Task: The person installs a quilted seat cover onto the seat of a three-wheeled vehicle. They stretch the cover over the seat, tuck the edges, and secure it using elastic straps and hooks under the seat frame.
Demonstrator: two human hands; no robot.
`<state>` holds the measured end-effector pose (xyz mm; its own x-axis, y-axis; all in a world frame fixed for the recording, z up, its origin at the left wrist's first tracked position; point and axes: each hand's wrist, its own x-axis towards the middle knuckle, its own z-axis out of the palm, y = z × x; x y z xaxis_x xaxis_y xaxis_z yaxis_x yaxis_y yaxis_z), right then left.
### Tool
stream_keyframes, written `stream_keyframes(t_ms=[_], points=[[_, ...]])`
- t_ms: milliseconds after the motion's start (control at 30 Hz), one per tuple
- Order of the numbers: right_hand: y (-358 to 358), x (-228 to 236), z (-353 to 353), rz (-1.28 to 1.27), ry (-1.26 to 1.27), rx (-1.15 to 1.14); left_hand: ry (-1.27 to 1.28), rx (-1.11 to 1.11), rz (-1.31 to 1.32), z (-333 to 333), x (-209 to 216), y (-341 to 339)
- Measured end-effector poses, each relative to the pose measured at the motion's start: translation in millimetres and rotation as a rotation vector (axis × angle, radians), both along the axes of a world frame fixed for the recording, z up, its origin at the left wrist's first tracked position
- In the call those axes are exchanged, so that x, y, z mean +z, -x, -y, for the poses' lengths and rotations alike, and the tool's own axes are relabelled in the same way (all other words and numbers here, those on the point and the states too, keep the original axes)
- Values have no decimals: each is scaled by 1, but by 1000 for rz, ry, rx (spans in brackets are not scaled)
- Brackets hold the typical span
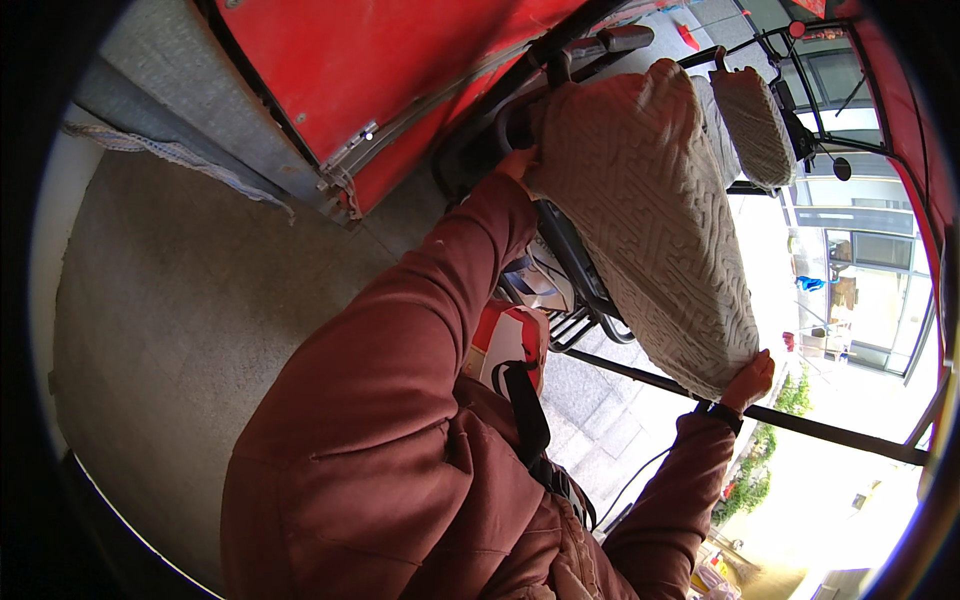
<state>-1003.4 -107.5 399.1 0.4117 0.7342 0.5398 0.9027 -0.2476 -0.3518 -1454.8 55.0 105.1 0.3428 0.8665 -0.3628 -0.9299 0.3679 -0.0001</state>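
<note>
A beige-grey seat cover (650, 200) with a raised maze-like pattern is spread over a long seat in front of me. My left hand (518, 168) is at its near left edge, closed on the fabric, with the fingertips partly tucked out of sight. At the cover's lower right corner, my right hand (752, 380) has its fingers wrapped round the edge. Between the two hands the cloth lies stretched with a few creases. A smaller pad (755, 128) beyond the seat wears the same kind of fabric.
Black metal frame tubes (600, 325) run below the seat. A red panel (390, 75) with a latch stands at the upper left, beside a grey metal wall (190, 90). A red and white box (510, 340) sits close to my body. A round mirror (841, 168) is at the far right.
</note>
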Motion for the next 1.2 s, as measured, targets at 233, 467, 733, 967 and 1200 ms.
stream_keyframes(t_ms=[233, 467, 733, 967, 1200], points=[[3, 0, 1, 35, 11, -14, 40, 151, 11, -5, -12, -16], [6, 0, 2, 30, -11, 3, 71, 130, 67, -8, -31, -14], [4, -1, 1, 33, -9, -17, 21, 70, -80, 2, -5, -6], [8, 0, 1, 39, -8, -11, -94, 102, -714, -7, 17, 20], [6, 0, 1, 4, -14, -13, -311, 400, -428, -29, 50, 51]])
